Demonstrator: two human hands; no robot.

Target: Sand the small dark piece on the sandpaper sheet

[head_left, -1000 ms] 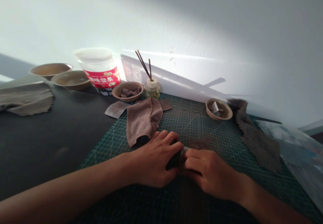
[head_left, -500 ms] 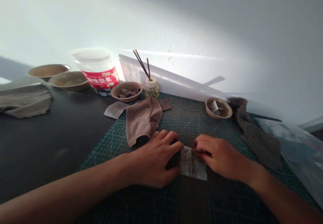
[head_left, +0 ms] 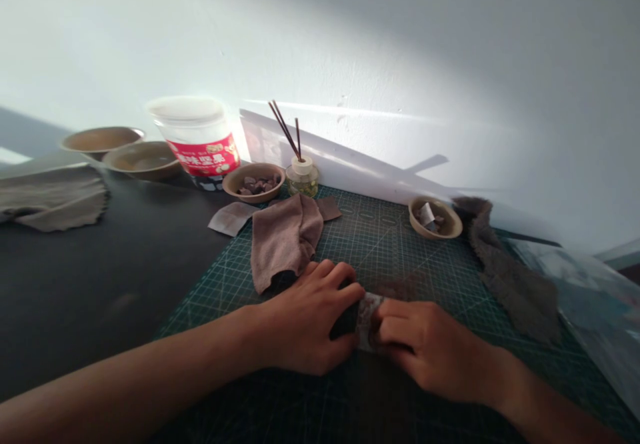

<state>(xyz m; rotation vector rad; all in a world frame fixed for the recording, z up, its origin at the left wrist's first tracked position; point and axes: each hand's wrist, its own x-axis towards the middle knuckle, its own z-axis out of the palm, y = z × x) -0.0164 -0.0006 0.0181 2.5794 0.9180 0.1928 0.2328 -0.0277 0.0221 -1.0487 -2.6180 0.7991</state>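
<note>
A small pale piece with dark smudges [head_left: 367, 321] lies on the green cutting mat [head_left: 370, 237], between my two hands. My left hand [head_left: 313, 317] rests on the mat, its thumb and forefinger apart and touching the left edge of the piece. My right hand [head_left: 425, 344] is closed over the right part of the piece, fingers bent and pressed together; what they pinch, if anything, is hidden. A crumpled brown cloth [head_left: 285, 237] lies just beyond my left hand.
Behind stand a bowl of brown chunks [head_left: 255, 194], a reed diffuser [head_left: 303, 177], a tub with a red label [head_left: 200, 144] and a second small bowl [head_left: 435, 232]. A dark fuzzy cloth [head_left: 520, 291] lies right, a grey cloth [head_left: 55, 194] left.
My right hand has moved toward me and slightly left over the pale piece, covering more of it. My left hand has stayed almost where it was.
</note>
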